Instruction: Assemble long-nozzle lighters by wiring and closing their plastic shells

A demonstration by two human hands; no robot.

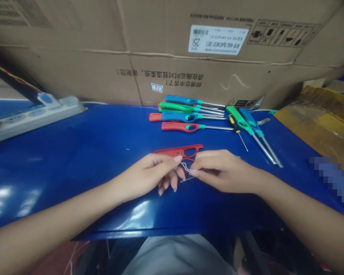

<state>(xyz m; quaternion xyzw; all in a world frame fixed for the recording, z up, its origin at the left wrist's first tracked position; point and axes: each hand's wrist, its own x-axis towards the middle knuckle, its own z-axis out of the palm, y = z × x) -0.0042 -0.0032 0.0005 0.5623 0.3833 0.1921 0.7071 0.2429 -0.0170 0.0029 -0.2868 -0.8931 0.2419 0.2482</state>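
Over glossy blue tabletop (74, 152), bare hands (225, 172) pinch bent wire (187, 167).

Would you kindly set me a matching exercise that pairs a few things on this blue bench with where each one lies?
Things:
1 red lighter shell
2 bent wire
3 screwdriver
4 power strip

Places:
A at the left end of the bench
B beside the green lighter
C between the left hand and right hand
D just behind the hands

Pairs: 1-D, 2-C, 3-B, 4-A

Thin bent wire (185, 167) sits just beside a red lighter shell (192, 147).
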